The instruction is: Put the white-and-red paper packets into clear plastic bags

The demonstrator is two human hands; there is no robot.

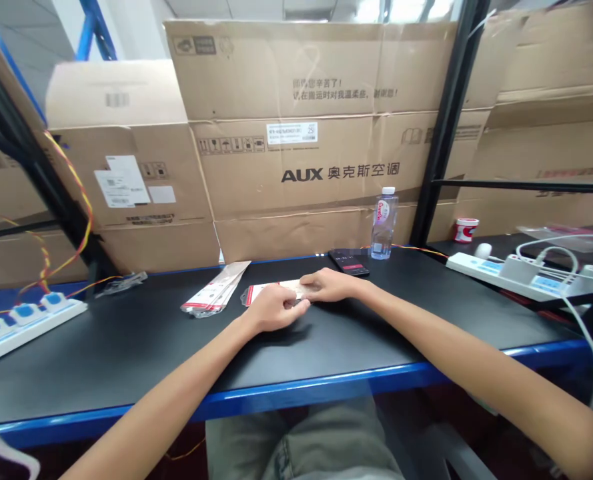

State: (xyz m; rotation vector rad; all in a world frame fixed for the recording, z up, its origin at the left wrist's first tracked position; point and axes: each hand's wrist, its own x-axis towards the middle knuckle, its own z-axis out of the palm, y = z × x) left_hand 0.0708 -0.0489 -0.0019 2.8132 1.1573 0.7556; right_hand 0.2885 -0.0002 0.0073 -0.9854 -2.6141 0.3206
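A flat white-and-red packet (262, 291) with a clear plastic edge lies on the black tabletop between my hands. My left hand (277, 309) is curled over its near edge, thumb and forefinger pointing right; the other fingertips are hidden. At the packet's right, paler end, my right hand (330, 285) closes its fingers on it, palm down. A small pile of similar packets (217, 291), white with red bands and clear plastic ends, rests to the left, apart from my hands. Just behind my right hand lies a dark phone (349, 262) with its screen lit.
A water bottle (385, 225) stands behind the phone. Power strips lie at left (31, 327) and right (516, 275), with cables around them. A red-and-white tub (465, 231) stands far right. Cardboard panels (296, 193) wall the back; a blue rim (326, 390) edges the table.
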